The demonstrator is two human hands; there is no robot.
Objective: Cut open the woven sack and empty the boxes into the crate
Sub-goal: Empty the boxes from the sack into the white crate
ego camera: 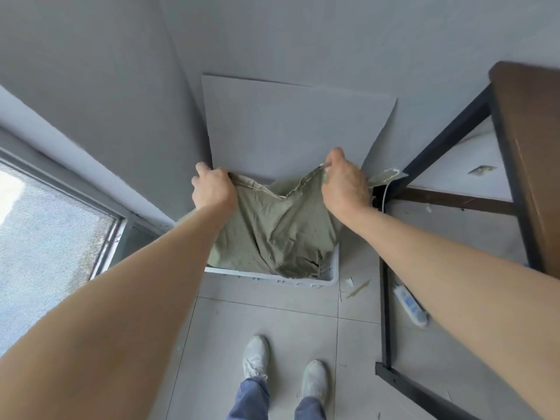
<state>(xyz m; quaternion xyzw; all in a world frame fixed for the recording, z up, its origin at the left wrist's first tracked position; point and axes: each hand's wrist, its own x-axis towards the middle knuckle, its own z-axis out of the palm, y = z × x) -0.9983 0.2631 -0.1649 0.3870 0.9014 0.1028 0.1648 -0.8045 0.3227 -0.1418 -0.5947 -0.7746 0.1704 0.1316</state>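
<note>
Both hands (212, 189) (344, 184) hang sack (272, 231) vertically into crate (303, 281).

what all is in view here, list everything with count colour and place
sack: one, grey-green, hanging into the crate, held up by its top edge
crate: one, white, on the floor under the sack
board: one, grey, against the wall behind the crate
table: one, brown top, black frame, right
power strip: one, white and blue, on the floor by the table's frame
window: one, pale frame, left
scraps: a few, pale, on the floor right of the crate
shoes: two, white, bottom centre
hands: two, left and right, each gripping the sack's top edge
</note>
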